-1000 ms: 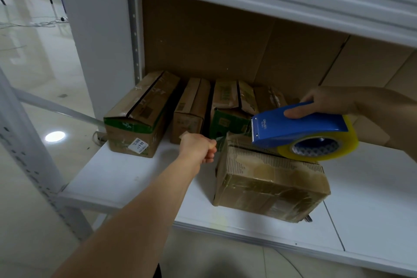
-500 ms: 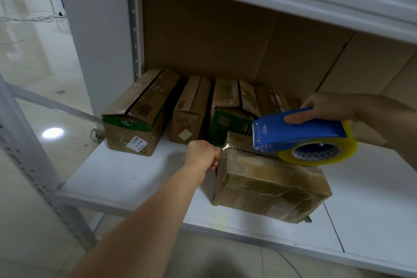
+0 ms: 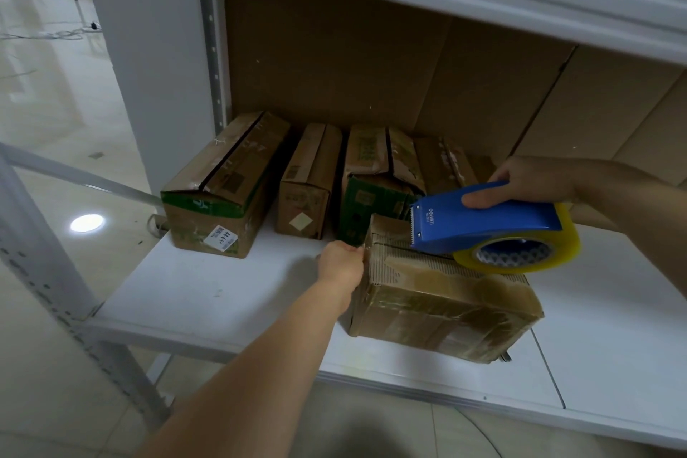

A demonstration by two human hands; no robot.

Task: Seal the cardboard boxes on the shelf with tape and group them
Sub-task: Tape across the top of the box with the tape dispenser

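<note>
- White metal shelf board [image 3: 223, 294] fills the lower half of the frame, under a brown cardboard backing sheet [image 3: 334, 59] that lines the rear of the bay.
- Tape-wrapped brown cardboard box [image 3: 438, 301] sits near the shelf's front edge, just right of centre, apart from the row behind it.
- Four long cardboard boxes stand side by side along the back: a green-banded carton with a white label [image 3: 223, 190] at centre left, a narrow plain carton [image 3: 308, 178], a torn green-printed carton [image 3: 375, 175] and a partly hidden carton [image 3: 446, 164] behind the dispenser.
- Blue plastic tape dispenser with a roll of clear yellowish tape [image 3: 490, 227] lies over the front box's top, toothed blade at the box's upper left corner.
- Right hand [image 3: 531, 182], centre right, has its grip curled over the dispenser's top.
- Left hand [image 3: 342, 264], at centre, has its grip closed, knuckles touching the front box's left face; whether it pinches the tape end cannot be told.
</note>
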